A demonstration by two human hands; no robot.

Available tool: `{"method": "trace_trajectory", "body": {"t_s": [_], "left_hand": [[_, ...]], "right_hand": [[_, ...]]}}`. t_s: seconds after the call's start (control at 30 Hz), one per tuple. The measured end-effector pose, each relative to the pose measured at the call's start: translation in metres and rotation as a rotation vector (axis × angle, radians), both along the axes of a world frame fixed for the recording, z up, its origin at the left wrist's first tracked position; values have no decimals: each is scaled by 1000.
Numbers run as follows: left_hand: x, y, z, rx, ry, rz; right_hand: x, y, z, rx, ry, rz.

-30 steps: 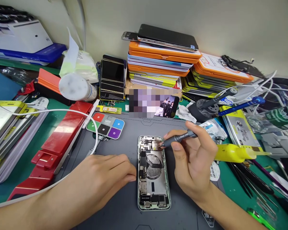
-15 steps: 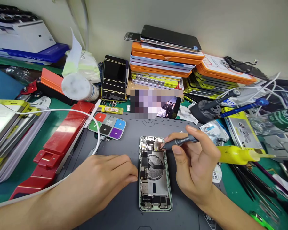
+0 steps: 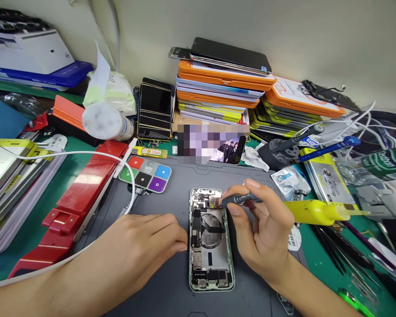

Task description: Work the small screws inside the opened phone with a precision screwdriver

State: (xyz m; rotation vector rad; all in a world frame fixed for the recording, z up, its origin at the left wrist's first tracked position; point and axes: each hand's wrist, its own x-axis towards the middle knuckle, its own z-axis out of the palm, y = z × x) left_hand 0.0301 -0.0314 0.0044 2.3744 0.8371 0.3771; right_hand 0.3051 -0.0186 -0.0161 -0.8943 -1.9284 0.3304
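Note:
An opened smartphone (image 3: 211,246) lies on the grey mat, its circuit boards, a round coil and silver inner parts exposed. My right hand (image 3: 262,220) is closed around a dark grey screwdriver (image 3: 240,199), which is tilted with its tip at the metal parts near the phone's upper right corner. Beside the phone's left edge rests my left hand (image 3: 152,242), fingers pressed together and bent. Its fingertips are at or very close to the frame; whatever they may hold is hidden.
A magnetic pad with coloured squares (image 3: 145,175) lies behind my left hand. A white cable (image 3: 86,154) crosses the left side. At the back, a phone showing a video (image 3: 229,149) leans against stacked orange cases (image 3: 224,72). A yellow bottle (image 3: 312,212) and tweezers (image 3: 339,246) are right.
The whole view has shifted slightly, so most things sit a little further left. The screwdriver lies somewhat flatter in my right hand, its tip still at the phone's upper right. My left hand stays beside the phone.

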Motion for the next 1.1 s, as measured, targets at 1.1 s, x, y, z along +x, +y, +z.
{"method": "trace_trajectory", "body": {"t_s": [1.1], "left_hand": [[-1, 0, 2, 2, 14, 2]], "right_hand": [[-3, 2, -2, -17, 33, -10]]}}
